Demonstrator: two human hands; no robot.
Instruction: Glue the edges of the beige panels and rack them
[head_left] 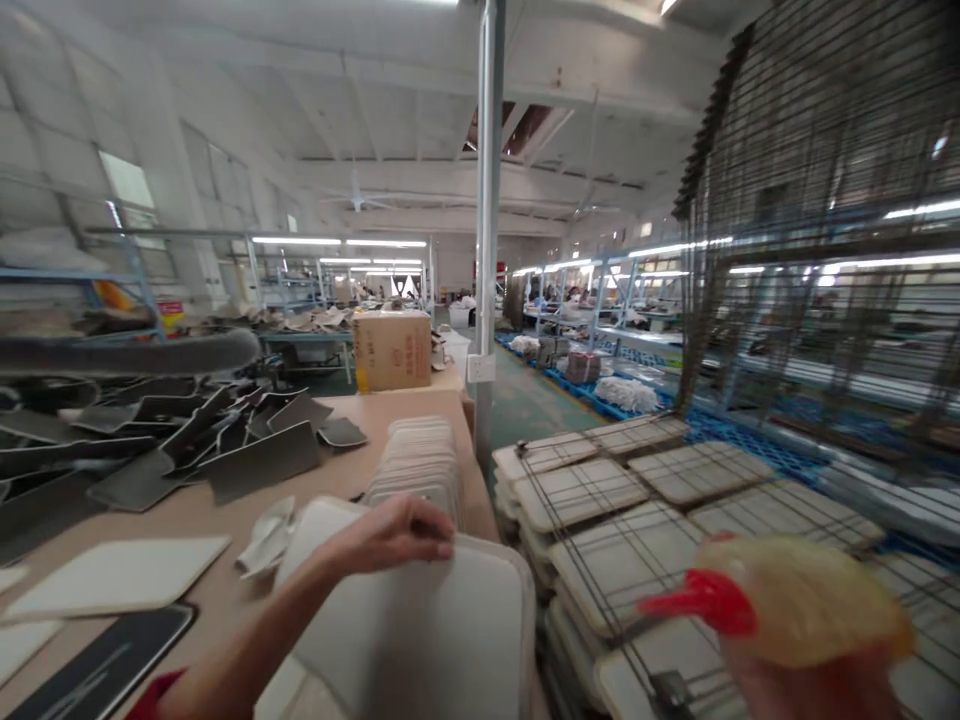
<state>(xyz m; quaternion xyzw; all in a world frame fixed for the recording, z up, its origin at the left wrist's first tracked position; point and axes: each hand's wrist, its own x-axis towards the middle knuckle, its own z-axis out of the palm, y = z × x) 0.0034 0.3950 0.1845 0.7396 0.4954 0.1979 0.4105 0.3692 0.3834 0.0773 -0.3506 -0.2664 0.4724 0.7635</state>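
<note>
My left hand point(405, 532) pinches the top edge of a pale panel with rounded corners point(457, 640), which stands tilted up from the table. Behind it, partly hidden, is another pale sheet point(321, 520). Blurred by motion, my right hand point(817, 685) grips a squeeze bottle point(817, 600) with a red nozzle and yellowish contents. The nozzle points left, over the wire racks and apart from the panel. A crumpled white cloth or paper point(268, 537) lies just left of the panel.
The brown table point(405, 405) bears a row of upright pale panels point(416, 455), a pile of dark grey pieces point(262, 460), a white sheet point(124, 572), a black panel point(112, 665) and a carton point(393, 352). A metal post point(487, 200) rises beside it. Panel-laden wire racks point(581, 490) stand right.
</note>
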